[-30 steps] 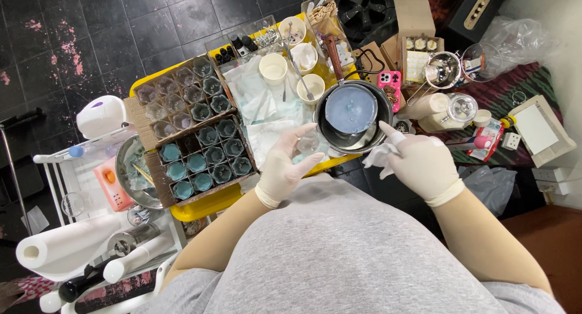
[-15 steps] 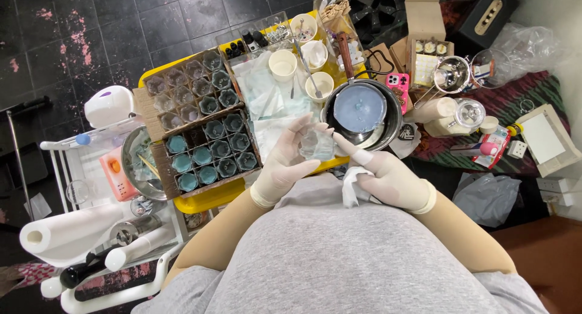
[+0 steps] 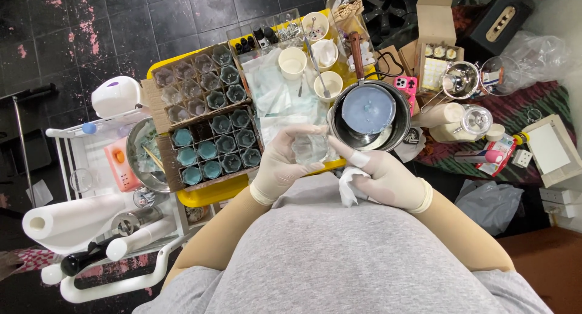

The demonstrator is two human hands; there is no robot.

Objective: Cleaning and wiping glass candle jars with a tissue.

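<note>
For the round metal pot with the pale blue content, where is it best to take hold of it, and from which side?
Probably by the brown handle, which sticks out from the far rim of the metal pot, away from the person. Come from the far side, above the table: the near rim is crowded by the gloved left hand, holding a small clear glass, and the right hand.

gloved hands (image 3: 330, 165), glass jar (image 3: 309, 147), saucepan (image 3: 370, 114)

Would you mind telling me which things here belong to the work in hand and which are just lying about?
In hand:
- left hand holding the clear glass jar
- right hand touching the jar, white tissue tucked in it

Lying about:
- pot of pale blue wax
- box of jars
- paper towel roll
- pink phone
</note>
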